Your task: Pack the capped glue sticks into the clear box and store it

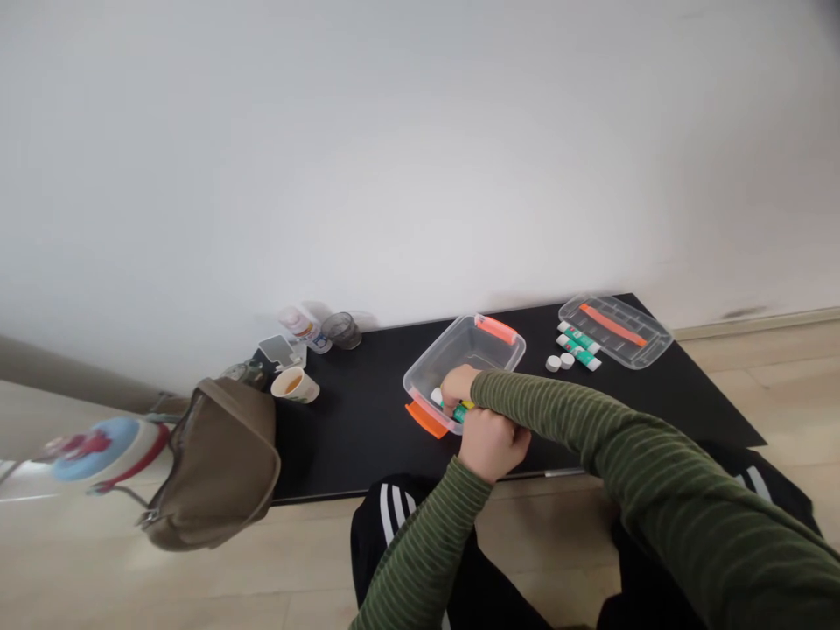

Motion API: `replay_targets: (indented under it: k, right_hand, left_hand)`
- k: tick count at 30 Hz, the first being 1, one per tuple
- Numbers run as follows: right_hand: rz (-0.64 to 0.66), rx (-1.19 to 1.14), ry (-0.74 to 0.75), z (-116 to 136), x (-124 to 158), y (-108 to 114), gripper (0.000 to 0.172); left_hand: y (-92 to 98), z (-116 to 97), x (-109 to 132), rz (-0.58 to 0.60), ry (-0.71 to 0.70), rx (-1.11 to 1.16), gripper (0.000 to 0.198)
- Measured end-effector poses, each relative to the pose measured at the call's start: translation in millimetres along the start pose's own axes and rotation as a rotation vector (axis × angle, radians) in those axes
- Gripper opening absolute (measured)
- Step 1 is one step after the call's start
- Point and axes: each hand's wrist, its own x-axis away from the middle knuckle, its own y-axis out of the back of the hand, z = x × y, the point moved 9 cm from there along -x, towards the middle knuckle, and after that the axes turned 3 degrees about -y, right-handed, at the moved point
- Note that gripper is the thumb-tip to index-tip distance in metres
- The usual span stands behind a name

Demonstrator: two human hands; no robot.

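A clear plastic box (428, 357) with orange clips stands without its lid on the black table. My right hand (458, 385) reaches down inside it, fingers curled beside a green tube (460, 412) and a white round cap (437, 396). My left hand (493, 443) is closed in a fist at the box's near right corner, overlapping the rim. Its fingertips are hidden, so I cannot tell whether it grips the wall or a small thing. Right of the box lie green-and-white tubes (578, 352) and two white caps (560, 361).
The clear lid (635, 350) with an orange handle lies at the table's (354, 437) right end. A paper cup (307, 390) with amber liquid, a spray bottle (308, 331), a dark mesh cup (342, 330) and a brown bag (229, 464) stand left. The wall rises behind.
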Motion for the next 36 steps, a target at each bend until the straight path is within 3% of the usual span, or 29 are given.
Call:
replay_targets:
  k: [4,6,9,11,14,16,18,20,23,26,29,33,36]
  right_hand:
    - [0.101,0.144,-0.113,-18.1,12.1,1.5,0.024]
    - [0.060,0.150,-0.106,-21.7,20.2,16.0,0.028]
    - [-0.068,0.112,-0.064,-24.0,40.7,48.1,0.051]
    - [-0.235,0.069,-0.035,-28.9,65.0,76.0,0.061]
    - [-0.681,-0.050,0.053,-45.8,127.1,118.7,0.054]
    - [-0.913,-0.121,0.121,-64.4,173.2,124.3,0.050]
    - [-0.968,-0.120,0.159,-82.4,202.6,107.0,0.049]
    - [-0.895,-0.053,0.167,-95.0,213.5,76.1,0.040]
    - [-0.719,0.020,0.141,-108.3,208.5,25.7,0.030]
    - [-0.607,-0.004,0.075,-120.7,197.3,-6.2,0.030]
    - [-0.579,0.004,-0.014,-131.1,191.9,-16.8,0.030]
    - [-0.628,0.068,-0.090,-138.1,197.4,-13.4,0.026]
    - [-0.565,0.024,-0.178,-156.3,196.0,-18.2,0.023]
  left_hand:
    - [-2.0,1.3,-2.8,0.003,0.009,-0.016,0.019]
    - [-2.7,3.2,-5.1,-0.009,0.009,-0.009,0.018]
    - [0.6,8.2,-8.8,-0.059,0.004,0.068,0.015]
    - [6.3,13.5,-10.6,-0.110,0.010,0.170,0.018]
    - [17.5,23.3,-9.9,-0.208,0.046,0.392,0.024]
    - [24.8,32.5,-5.7,-0.318,0.118,0.568,0.026]
    - [26.5,42.4,1.4,-0.439,0.234,0.738,0.027]
    - [18.7,42.1,4.0,-0.448,0.311,0.805,0.029]
    - [-5.5,19.8,-5.8,-0.185,0.291,0.578,0.033]
    - [-31.3,7.5,-12.6,0.070,0.325,0.252,0.029]
    - [-44.1,5.0,-16.8,0.165,0.383,0.106,0.028]
    - [-50.6,2.6,-21.4,0.180,0.408,0.077,0.025]
    - [-56.2,11.8,-22.9,0.186,0.459,0.084,0.027]
